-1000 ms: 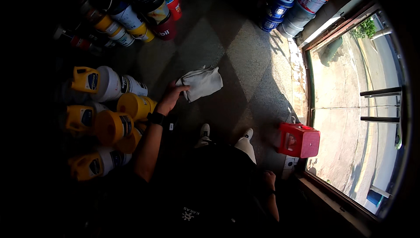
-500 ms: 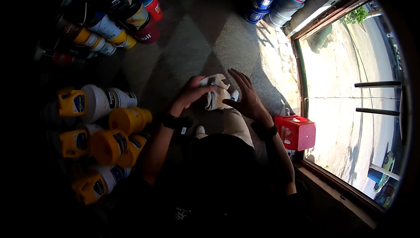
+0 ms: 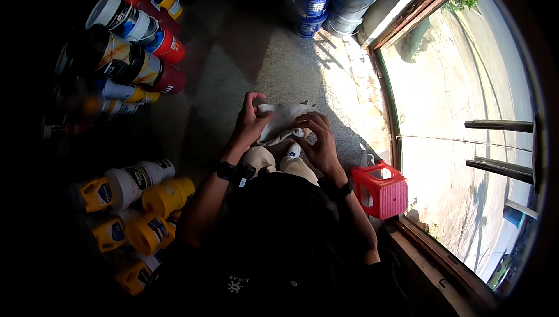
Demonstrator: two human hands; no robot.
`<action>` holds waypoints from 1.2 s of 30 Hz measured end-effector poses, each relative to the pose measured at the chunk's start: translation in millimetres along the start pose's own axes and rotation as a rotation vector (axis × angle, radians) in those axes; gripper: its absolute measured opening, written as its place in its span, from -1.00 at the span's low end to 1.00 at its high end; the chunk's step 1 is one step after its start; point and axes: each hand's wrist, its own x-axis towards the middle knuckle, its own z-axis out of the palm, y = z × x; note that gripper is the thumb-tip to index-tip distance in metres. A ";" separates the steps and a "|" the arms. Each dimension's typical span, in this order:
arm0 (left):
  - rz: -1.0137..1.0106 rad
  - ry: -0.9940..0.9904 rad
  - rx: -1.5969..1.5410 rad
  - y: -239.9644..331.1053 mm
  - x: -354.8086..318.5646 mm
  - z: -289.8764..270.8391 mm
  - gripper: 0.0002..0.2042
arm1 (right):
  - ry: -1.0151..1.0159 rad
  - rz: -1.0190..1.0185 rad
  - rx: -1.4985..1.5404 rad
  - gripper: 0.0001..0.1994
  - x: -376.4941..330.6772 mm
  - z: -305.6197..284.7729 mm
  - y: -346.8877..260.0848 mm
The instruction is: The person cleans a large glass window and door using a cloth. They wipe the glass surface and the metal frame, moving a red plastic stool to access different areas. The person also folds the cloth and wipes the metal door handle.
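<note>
A white cloth (image 3: 284, 118) spans between left hand (image 3: 251, 124) and right hand (image 3: 321, 142), both pinching it

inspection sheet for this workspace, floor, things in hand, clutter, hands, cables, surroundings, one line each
surface: floor with light and dark diamonds, mostly shaded, sunlit toward the right
things in hand: white cloth, creased, held above the floor
clutter: yellow and white containers at left; stacked buckets upper left; blue and grey bucket stacks at top; red stool at right
hands: left hand at the cloth's left end; right hand on its right part
cables: nothing seen for certain; deep shadow
surroundings: reddish-brown frame, bright ground beyond
</note>
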 end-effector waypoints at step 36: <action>-0.131 -0.646 -0.589 211.6 490.0 284.4 -0.35 | 0.310 0.739 0.989 -0.61 411.6 -297.6 259.7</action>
